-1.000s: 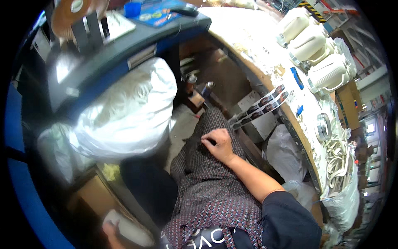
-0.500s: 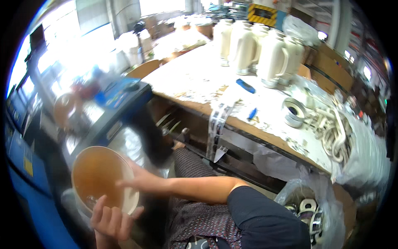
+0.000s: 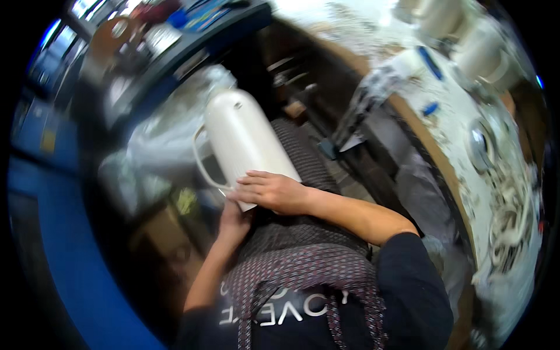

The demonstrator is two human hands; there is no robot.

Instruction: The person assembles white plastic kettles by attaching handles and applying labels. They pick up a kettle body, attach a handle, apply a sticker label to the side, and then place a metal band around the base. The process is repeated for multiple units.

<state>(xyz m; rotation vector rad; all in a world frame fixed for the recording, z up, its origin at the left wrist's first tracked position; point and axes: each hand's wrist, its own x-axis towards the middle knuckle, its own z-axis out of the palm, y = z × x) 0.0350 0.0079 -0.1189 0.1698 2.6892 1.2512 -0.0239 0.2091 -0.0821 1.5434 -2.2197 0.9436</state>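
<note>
A cream-white vacuum jug shell (image 3: 248,137) with a loop handle lies tilted across my lap, its narrower end pointing away from me. My right hand (image 3: 275,192) lies over its near end, the fingers bent across the shell close to the foot of the handle. Under that same end my left hand (image 3: 235,220) cups the shell; most of its fingers are hidden behind it. The open mouth of the shell does not show from here.
To the right runs a worktable (image 3: 461,169) with more white jugs (image 3: 484,46), a blue tool (image 3: 430,62), a tape roll (image 3: 481,144) and a heap of loose handles (image 3: 510,219). Clear plastic bags (image 3: 169,137) hang beyond the shell. Blue machinery (image 3: 64,233) stands at left.
The shell has turned from showing its brown inside to showing its outer wall and handle, and has come over my lap. My hands have shifted right with it. The view has swung downward.
</note>
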